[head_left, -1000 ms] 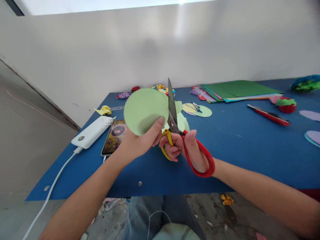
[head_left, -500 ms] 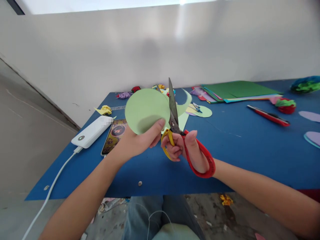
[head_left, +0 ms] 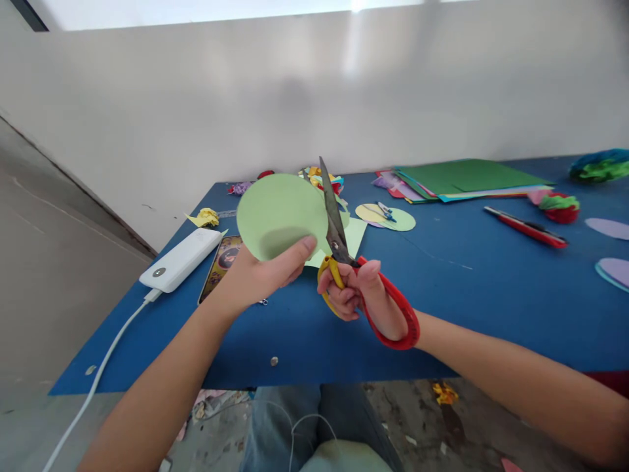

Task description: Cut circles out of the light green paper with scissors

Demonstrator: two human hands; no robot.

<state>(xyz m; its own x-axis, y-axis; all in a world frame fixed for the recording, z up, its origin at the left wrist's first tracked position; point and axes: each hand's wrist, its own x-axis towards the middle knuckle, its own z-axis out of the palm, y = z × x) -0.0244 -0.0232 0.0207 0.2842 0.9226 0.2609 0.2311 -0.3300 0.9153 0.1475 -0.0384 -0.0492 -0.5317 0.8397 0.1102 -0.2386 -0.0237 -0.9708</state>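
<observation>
My left hand [head_left: 275, 269] pinches a light green paper circle [head_left: 281, 208] between thumb and fingers, held up above the table. Just right of it, my right hand [head_left: 361, 292] grips a pair of scissors [head_left: 337, 233] with one red and one yellow handle. Their dark blades point up and stand apart, one beside the circle's right edge and the other partly hidden behind the paper. A pale green sheet [head_left: 354, 236] lies on the table behind the scissors. A narrow green strip shows behind the blades, mostly covered.
On the blue table [head_left: 442, 314] lie a white power bank [head_left: 181, 259] with a cable, a phone [head_left: 216, 272], paper ovals [head_left: 400, 219] with a compass on them, a stack of coloured sheets [head_left: 481, 176] and a red utility knife [head_left: 528, 227]. Crumpled yellow paper [head_left: 204, 217] sits at left.
The circle and my left hand have shifted slightly left. The scissors have tilted and moved a little left. The curved green offcut strip beside the blades has dropped mostly out of sight.
</observation>
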